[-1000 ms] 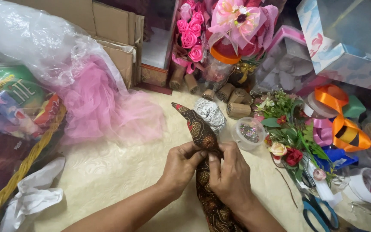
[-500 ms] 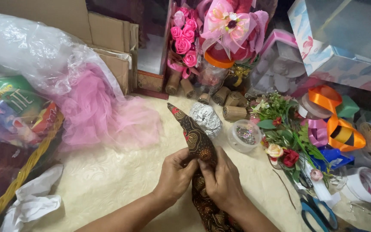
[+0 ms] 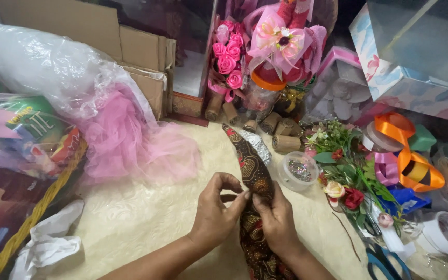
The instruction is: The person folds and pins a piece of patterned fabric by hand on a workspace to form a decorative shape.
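— At the near middle of the head view, what are the hands doing?

— Both meet on a long roll of dark patterned cloth (image 3: 254, 179) that runs from the near edge away to a pointed far tip. The left hand (image 3: 214, 210) has thumb and fingertips pinched at the cloth's left edge; the right hand (image 3: 276, 220) is clenched around the roll from the right, knuckles up. The two touch each other over it.

— Why grip it like that?

— It looks like the right hand keeps the roll tight while the left nips a fold so it doesn't spring open.

— And around them?

— Just right of the roll sit a crumpled foil piece (image 3: 256, 145) and a small clear tub of glitter (image 3: 297, 171). Farther right lie artificial flowers (image 3: 344, 176), orange ribbon (image 3: 408, 150), tape rolls (image 3: 447, 233) and blue-handled scissors (image 3: 385, 262). Pink tulle (image 3: 125, 145) spills from a plastic bag on the left, beside a wicker basket (image 3: 32, 218) of packets.

— The surface?

— A cream embossed table cover (image 3: 130, 218); cardboard boxes (image 3: 130, 46) and a pink rose bouquet (image 3: 226, 62) crowd the far side.
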